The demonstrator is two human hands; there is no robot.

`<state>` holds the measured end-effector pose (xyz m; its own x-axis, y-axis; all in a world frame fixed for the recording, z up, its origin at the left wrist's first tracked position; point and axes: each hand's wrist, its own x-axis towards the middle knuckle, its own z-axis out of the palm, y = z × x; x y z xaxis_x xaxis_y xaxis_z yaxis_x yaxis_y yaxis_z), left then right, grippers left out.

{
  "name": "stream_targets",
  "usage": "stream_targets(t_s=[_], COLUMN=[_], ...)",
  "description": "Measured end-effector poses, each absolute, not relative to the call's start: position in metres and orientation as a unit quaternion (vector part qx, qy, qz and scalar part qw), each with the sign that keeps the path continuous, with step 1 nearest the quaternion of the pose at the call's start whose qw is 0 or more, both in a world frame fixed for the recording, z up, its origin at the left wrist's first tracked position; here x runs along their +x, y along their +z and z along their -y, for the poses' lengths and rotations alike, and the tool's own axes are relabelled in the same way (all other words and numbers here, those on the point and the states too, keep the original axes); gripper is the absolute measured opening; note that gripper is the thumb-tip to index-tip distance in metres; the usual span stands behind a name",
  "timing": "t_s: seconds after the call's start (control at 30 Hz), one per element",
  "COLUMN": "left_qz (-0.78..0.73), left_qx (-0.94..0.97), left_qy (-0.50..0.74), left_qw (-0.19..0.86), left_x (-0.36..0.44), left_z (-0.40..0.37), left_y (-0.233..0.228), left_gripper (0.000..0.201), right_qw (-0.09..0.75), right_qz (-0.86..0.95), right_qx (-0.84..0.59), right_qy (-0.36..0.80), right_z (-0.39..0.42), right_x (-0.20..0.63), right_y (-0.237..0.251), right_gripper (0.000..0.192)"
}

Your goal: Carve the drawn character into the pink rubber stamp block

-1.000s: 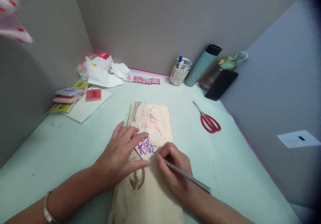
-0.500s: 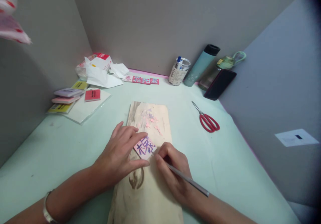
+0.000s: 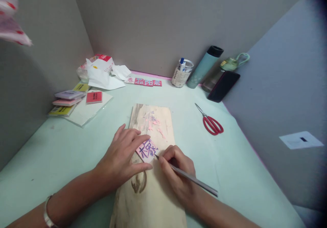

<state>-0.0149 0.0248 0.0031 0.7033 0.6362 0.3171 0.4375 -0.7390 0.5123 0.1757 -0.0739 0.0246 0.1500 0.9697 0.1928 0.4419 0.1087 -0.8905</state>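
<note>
Pale green table [image 3: 63,146] w/ wood board [image 3: 150,200] at centre-front. Red scissors [image 3: 211,123] right of board; jar [image 3: 182,73], bottle [image 3: 204,67], phone [image 3: 223,86] at back. Eraser blocks [image 3: 67,100], crumpled paper [image 3: 104,73] back-left.

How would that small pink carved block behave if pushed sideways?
Probably slides easily: the pink block is small and thin, flat on the smooth wooden board. The left hand pins it, hinting it shifts under the knife. Likely soft and light, given the pink shavings.
</note>
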Motion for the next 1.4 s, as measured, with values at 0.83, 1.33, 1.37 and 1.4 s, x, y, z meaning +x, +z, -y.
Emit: stream_targets(t_s=[0.83,1.33,1.37,1.4], left_qz=[-0.299,-0.299,-0.300,-0.300], left_qx=[0.898,0.898,0.897,0.897], left_qy=[0.250,0.252,0.250,0.249], left_qw=[0.206,0.204,0.205,0.206], left_x=[-0.0148,-0.0135,-0.0137,-0.0138], left_z=[-0.0244,-0.0245,-0.0246,-0.0247], left_y=[0.0026,0.0022,0.0022,0.0023], left_gripper=[0.061,0.061,0.061,0.060], right_qw=[0.411,0.405,0.404,0.402], right_qz=[0.610,0.620,0.625,0.629], right_qx=[-0.606,-0.598,-0.595,-0.593], right_qy=[0.304,0.306,0.305,0.304], right_z=[0.0759,0.0760,0.0760,0.0759], right_x=[0.1782,0.1791,0.1795,0.1798], right_y=[0.0251,0.0257,0.0259,0.0264], right_gripper=[0.019,0.019,0.019,0.019])
